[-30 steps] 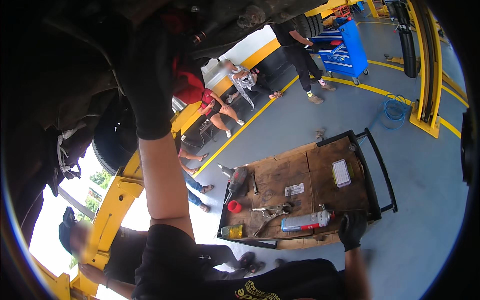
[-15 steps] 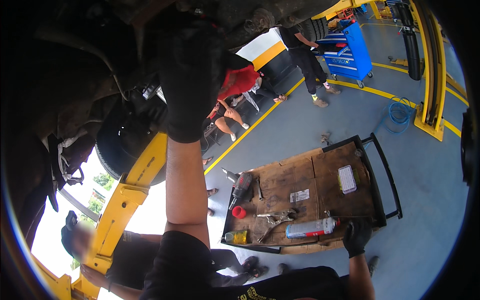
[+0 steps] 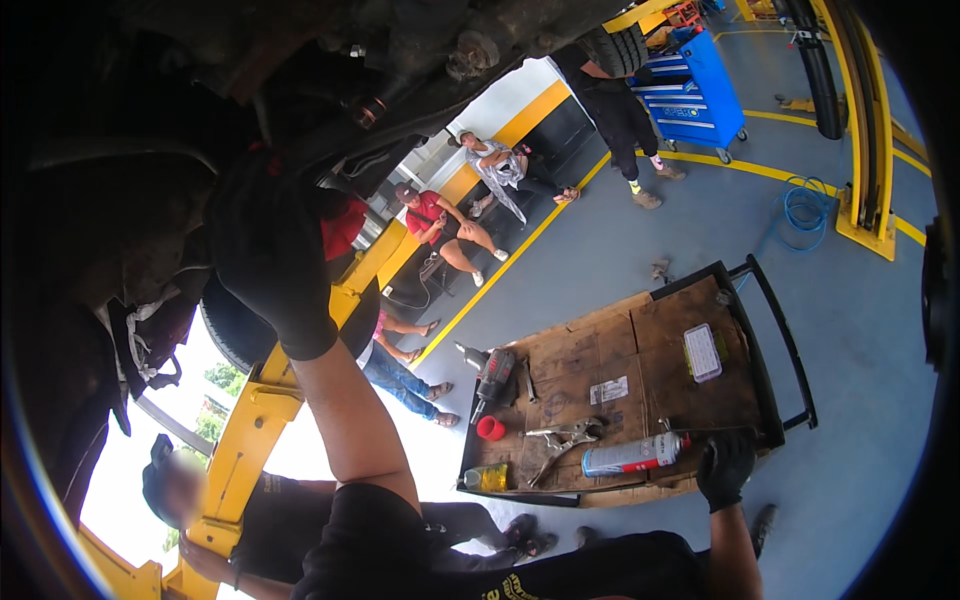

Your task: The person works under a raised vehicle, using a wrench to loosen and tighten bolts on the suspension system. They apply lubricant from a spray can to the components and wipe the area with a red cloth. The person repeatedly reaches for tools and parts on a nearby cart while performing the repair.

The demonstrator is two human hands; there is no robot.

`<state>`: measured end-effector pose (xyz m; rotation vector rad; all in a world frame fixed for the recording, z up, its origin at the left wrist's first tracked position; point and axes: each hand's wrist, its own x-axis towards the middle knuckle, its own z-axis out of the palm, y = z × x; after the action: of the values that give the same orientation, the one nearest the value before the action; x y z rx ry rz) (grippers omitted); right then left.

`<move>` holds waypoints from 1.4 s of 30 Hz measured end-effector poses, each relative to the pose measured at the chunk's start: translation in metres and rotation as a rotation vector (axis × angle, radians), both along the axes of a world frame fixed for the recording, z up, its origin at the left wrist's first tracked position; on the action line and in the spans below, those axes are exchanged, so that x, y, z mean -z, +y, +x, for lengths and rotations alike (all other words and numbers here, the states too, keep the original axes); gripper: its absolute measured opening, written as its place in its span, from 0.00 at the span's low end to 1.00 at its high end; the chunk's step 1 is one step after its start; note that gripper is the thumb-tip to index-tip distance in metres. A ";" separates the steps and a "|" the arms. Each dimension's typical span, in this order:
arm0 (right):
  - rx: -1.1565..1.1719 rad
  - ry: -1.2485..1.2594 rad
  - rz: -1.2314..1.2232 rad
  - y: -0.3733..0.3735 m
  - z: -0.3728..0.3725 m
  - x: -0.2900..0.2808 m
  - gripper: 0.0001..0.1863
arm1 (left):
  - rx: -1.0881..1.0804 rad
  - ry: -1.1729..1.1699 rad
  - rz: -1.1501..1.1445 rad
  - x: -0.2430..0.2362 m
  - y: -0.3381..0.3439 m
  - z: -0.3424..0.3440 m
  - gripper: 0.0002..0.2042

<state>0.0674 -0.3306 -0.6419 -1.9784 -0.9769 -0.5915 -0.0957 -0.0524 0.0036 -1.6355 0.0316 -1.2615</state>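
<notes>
My left hand (image 3: pixel 270 255), in a black glove, is raised into the dark underside of a lifted vehicle (image 3: pixel 400 60). Its fingers are lost in shadow, so what it touches or holds cannot be made out. A red shape (image 3: pixel 340 225) shows beside it, of a kind I cannot tell. Low on the right, my black-gloved right hand (image 3: pixel 725 470) is over the near edge of a cardboard-topped cart (image 3: pixel 650 330), fingers curled; whatever is in them is hidden. Closest to it lies a spray can (image 3: pixel 632 455). Locking pliers (image 3: pixel 565 435) are left of the can.
The cart also carries an impact wrench (image 3: pixel 492 378), a wrench (image 3: pixel 528 380), a red cup (image 3: pixel 490 428) and a yellow container (image 3: pixel 487 478). A yellow lift arm (image 3: pixel 245 440) crosses at left, with a co-worker (image 3: pixel 275 520) beside it. A blue tool cabinet (image 3: pixel 690 95) stands farther off.
My left hand has moved left and down from the middle of the underside, and the red shape has shifted left too. Seated people behind are now uncovered. My right hand stays by the cart's edge.
</notes>
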 end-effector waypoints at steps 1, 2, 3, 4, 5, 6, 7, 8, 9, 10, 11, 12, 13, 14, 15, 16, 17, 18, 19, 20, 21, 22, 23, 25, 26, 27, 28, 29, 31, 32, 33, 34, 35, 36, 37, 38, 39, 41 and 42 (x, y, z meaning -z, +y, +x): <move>-0.001 0.003 -0.009 -0.001 0.000 -0.003 0.10 | 0.069 0.006 -0.020 0.005 -0.004 0.005 0.11; -0.008 0.002 -0.019 -0.001 0.001 -0.006 0.09 | 0.075 0.039 0.020 0.009 -0.012 0.012 0.11; -0.004 0.009 -0.019 -0.002 0.001 -0.006 0.09 | 0.082 0.074 0.059 0.012 -0.019 0.021 0.12; -0.001 0.017 -0.019 -0.003 0.000 -0.005 0.09 | 0.031 0.141 0.159 0.012 -0.024 0.036 0.13; -0.002 0.024 -0.012 -0.002 -0.001 -0.003 0.09 | 0.052 0.181 0.176 0.009 -0.023 0.047 0.14; -0.007 0.017 -0.006 -0.002 -0.001 -0.002 0.10 | 0.072 0.221 0.190 0.008 -0.022 0.058 0.15; -0.012 0.010 -0.001 -0.001 -0.001 -0.001 0.10 | 0.168 0.232 0.113 0.004 -0.014 0.070 0.15; -0.008 0.006 0.003 -0.002 0.000 0.000 0.10 | 0.273 0.243 0.033 0.006 -0.008 0.079 0.15; -0.009 0.000 0.002 -0.002 0.001 0.001 0.10 | 0.341 0.202 -0.148 0.012 -0.006 0.082 0.15; -0.011 -0.006 0.002 -0.002 0.001 0.001 0.10 | 0.405 0.157 -0.329 0.018 -0.004 0.084 0.15; -0.008 -0.009 -0.001 -0.002 0.000 0.003 0.10 | 0.471 0.112 -0.514 0.023 0.000 0.085 0.15; -0.002 -0.011 -0.023 -0.003 0.000 0.006 0.11 | 0.445 0.077 -0.489 0.022 0.004 0.086 0.15; 0.004 -0.014 -0.044 -0.003 0.000 0.011 0.11 | 0.419 0.042 -0.463 0.017 0.010 0.088 0.15; 0.012 -0.019 -0.069 -0.005 0.000 0.014 0.11 | 0.399 0.030 -0.430 0.018 0.009 0.089 0.15; 0.025 -0.035 -0.069 -0.005 -0.001 0.017 0.11 | 0.376 0.019 -0.398 0.019 0.007 0.090 0.15; 0.038 -0.050 -0.069 -0.005 -0.002 0.020 0.11 | 0.357 0.034 -0.355 0.023 0.002 0.090 0.15; 0.048 -0.068 -0.064 -0.004 -0.002 0.020 0.11 | 0.334 0.047 -0.307 0.023 -0.004 0.089 0.15; 0.040 -0.059 -0.066 -0.004 -0.002 0.020 0.11 | 0.282 0.090 -0.173 0.018 -0.003 0.084 0.14; 0.031 -0.049 -0.069 -0.004 -0.003 0.020 0.11 | 0.227 0.134 -0.041 0.008 0.000 0.075 0.14; 0.020 -0.038 -0.068 -0.002 -0.004 0.019 0.11 | 0.168 0.180 0.096 -0.003 0.002 0.064 0.13; 0.031 -0.044 -0.053 -0.002 -0.004 0.021 0.11 | 0.043 0.121 0.153 -0.010 0.008 0.053 0.13; 0.042 -0.050 -0.038 -0.001 -0.005 0.024 0.10 | -0.083 0.061 0.209 -0.014 0.015 0.038 0.12; 0.044 -0.066 -0.026 -0.002 -0.002 0.020 0.10 | -0.218 -0.009 0.261 -0.014 0.014 0.025 0.12; 0.001 -0.026 -0.035 -0.001 -0.002 0.013 0.10 | -0.360 -0.019 0.401 -0.008 0.009 0.009 0.12; -0.018 -0.014 -0.047 -0.002 0.001 0.008 0.10 | -0.430 -0.030 0.463 -0.003 0.007 0.005 0.12; -0.001 -0.043 -0.051 -0.003 0.002 0.012 0.11 | -0.225 0.045 0.300 -0.001 0.006 0.005 0.11; 0.017 -0.073 -0.055 -0.002 0.002 0.021 0.12 | -0.016 0.116 0.138 0.000 0.006 0.008 0.11; 0.036 -0.101 -0.057 -0.002 0.004 0.025 0.12 | 0.103 0.154 0.087 0.000 0.008 0.012 0.11; 0.034 -0.129 -0.056 -0.002 0.005 0.020 0.12 | 0.249 0.209 0.106 -0.001 0.014 0.024 0.10; 0.037 -0.140 -0.055 -0.003 0.005 0.019 0.12 | 0.202 0.195 0.167 0.000 0.014 0.033 0.10; 0.039 -0.121 -0.064 -0.004 0.005 0.021 0.13 | 0.152 0.180 0.230 0.000 0.013 0.040 0.10; 0.042 -0.103 -0.074 -0.005 0.004 0.028 0.13 | 0.024 0.134 0.288 0.003 0.009 0.048 0.10; 0.045 -0.083 -0.086 -0.006 0.002 0.031 0.13 | 0.105 0.147 0.160 0.009 0.012 0.057 0.13; 0.040 -0.085 -0.075 -0.005 0.002 0.033 0.13 | 0.197 0.156 0.037 0.014 0.014 0.067 0.15; 0.034 -0.091 -0.065 -0.006 0.003 0.032 0.12 | 0.496 0.214 -0.271 0.022 0.026 0.077 0.19; 0.032 -0.094 -0.057 -0.007 0.003 0.032 0.12 | 0.798 0.272 -0.582 0.028 0.025 0.087 0.24; 0.028 -0.075 -0.061 -0.006 0.003 0.030 0.12 | 0.914 0.324 -0.765 0.033 0.019 0.088 0.21; 0.023 -0.032 -0.065 -0.004 0.000 0.024 0.12 | 1.016 0.326 -0.958 0.037 -0.007 0.089 0.17; 0.029 -0.065 -0.057 -0.003 0.000 0.019 0.12 | 0.997 0.266 -0.969 0.039 -0.011 0.089 0.15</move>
<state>0.0674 -0.3336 -0.6606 -2.0375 -1.0165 -0.6545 -0.0070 -0.0633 -0.0354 -2.8061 0.5264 -1.9425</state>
